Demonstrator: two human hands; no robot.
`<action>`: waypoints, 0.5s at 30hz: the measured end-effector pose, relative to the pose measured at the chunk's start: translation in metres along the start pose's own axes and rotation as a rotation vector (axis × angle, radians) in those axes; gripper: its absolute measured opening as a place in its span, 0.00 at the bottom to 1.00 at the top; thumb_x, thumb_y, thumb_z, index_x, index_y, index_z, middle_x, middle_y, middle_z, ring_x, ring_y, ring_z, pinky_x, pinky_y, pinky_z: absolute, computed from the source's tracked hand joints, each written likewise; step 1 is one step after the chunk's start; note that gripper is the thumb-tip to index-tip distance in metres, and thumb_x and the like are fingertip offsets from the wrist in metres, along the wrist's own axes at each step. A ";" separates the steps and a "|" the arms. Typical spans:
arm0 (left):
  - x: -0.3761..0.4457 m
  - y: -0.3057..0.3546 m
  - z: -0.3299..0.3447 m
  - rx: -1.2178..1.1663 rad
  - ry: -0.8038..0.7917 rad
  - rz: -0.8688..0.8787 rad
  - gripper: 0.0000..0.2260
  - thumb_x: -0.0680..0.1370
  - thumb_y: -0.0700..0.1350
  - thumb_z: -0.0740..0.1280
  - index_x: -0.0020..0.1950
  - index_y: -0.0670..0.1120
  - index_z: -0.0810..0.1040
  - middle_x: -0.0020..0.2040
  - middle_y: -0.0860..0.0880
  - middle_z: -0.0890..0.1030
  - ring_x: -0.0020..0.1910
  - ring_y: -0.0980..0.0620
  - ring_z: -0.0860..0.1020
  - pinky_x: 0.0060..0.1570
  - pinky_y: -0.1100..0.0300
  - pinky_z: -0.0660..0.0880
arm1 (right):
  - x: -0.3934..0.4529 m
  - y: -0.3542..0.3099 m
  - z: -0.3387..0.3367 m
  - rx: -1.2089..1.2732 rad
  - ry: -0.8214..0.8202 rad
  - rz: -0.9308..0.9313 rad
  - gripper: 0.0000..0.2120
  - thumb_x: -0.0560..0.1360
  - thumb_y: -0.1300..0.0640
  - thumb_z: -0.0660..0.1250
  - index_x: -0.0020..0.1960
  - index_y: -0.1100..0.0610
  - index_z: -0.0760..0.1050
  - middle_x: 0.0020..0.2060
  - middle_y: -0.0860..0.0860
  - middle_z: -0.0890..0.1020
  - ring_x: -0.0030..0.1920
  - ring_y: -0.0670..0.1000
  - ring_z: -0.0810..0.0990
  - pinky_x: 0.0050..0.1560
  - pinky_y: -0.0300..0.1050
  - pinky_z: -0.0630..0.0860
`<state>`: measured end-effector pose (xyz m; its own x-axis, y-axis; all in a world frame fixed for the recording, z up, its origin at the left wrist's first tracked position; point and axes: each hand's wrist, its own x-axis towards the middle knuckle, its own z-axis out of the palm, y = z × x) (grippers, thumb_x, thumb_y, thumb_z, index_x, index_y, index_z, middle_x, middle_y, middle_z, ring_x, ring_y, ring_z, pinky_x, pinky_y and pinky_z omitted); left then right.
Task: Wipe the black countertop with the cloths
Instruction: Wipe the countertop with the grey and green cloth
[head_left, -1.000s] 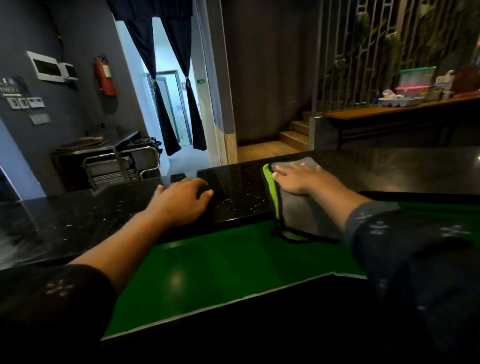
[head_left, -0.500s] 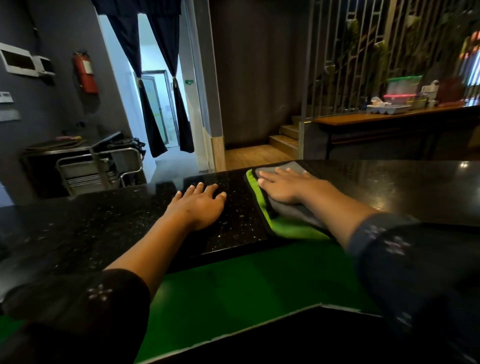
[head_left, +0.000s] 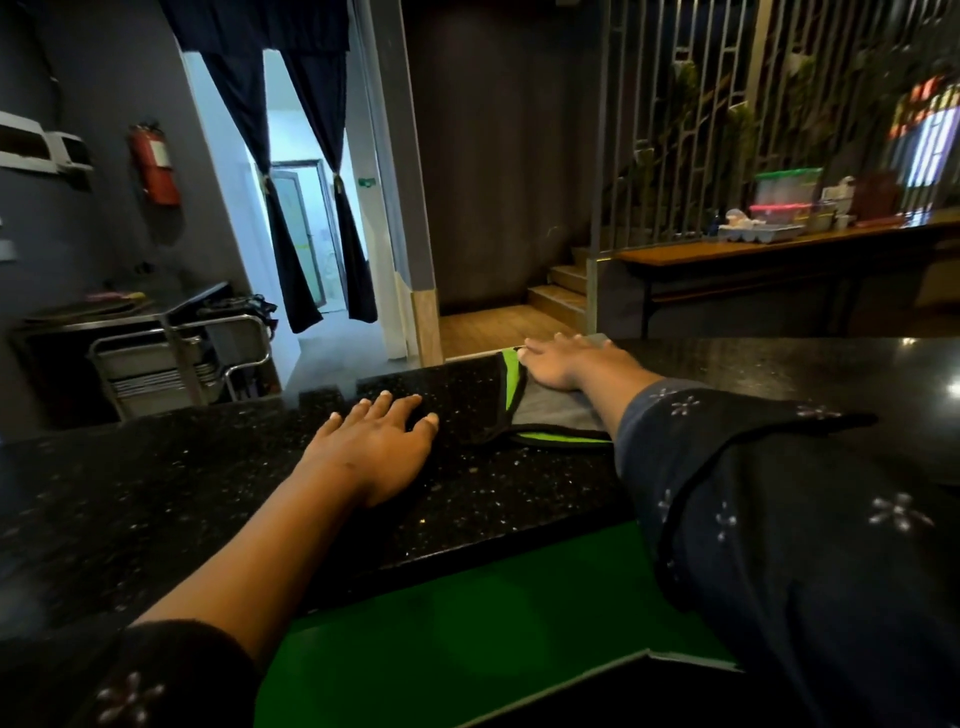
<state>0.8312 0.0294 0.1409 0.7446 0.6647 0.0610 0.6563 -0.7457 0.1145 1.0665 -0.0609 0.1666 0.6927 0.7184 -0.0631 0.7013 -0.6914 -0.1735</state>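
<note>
The black speckled countertop (head_left: 156, 493) runs across the view from left to right. A grey cloth with a bright green edge (head_left: 550, 413) lies on it near the far edge. My right hand (head_left: 563, 364) lies flat on the far end of this cloth, palm down, pressing it onto the stone. My left hand (head_left: 379, 441) rests flat on the bare counter to the left of the cloth, fingers spread, holding nothing. Part of the cloth is hidden under my right forearm.
A lower green surface (head_left: 467, 639) sits below the counter's near edge. Beyond the counter stand a metal trolley (head_left: 171, 358), a curtained doorway (head_left: 306, 234), wooden steps (head_left: 561, 296) and a wooden shelf with boxes (head_left: 779, 218).
My right hand has pushed the cloth away from me, from the near edge toward the far edge of the counter. My left hand went from curled at the edge to flat on the counter.
</note>
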 end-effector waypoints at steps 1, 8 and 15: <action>0.001 0.000 0.000 -0.007 -0.004 -0.006 0.27 0.80 0.63 0.44 0.79 0.57 0.51 0.80 0.49 0.50 0.78 0.48 0.49 0.74 0.45 0.45 | -0.009 -0.004 -0.001 -0.001 0.000 -0.007 0.28 0.81 0.37 0.42 0.79 0.42 0.50 0.80 0.52 0.48 0.79 0.57 0.46 0.74 0.67 0.42; -0.005 0.005 -0.004 -0.017 -0.002 -0.032 0.27 0.81 0.63 0.45 0.79 0.56 0.52 0.80 0.48 0.50 0.78 0.47 0.49 0.75 0.44 0.46 | -0.106 -0.022 0.016 0.006 -0.030 -0.169 0.29 0.80 0.34 0.41 0.79 0.39 0.46 0.80 0.51 0.46 0.79 0.56 0.44 0.75 0.64 0.39; -0.015 0.009 -0.005 -0.049 -0.035 -0.034 0.27 0.81 0.62 0.44 0.79 0.55 0.49 0.80 0.48 0.48 0.78 0.47 0.47 0.74 0.45 0.43 | -0.137 0.004 0.019 0.000 -0.023 -0.243 0.27 0.80 0.33 0.41 0.78 0.36 0.47 0.80 0.47 0.47 0.79 0.53 0.45 0.75 0.62 0.40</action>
<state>0.8247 0.0130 0.1462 0.7265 0.6868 0.0221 0.6749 -0.7193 0.1645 0.9715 -0.1608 0.1563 0.4995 0.8653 -0.0414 0.8470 -0.4978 -0.1867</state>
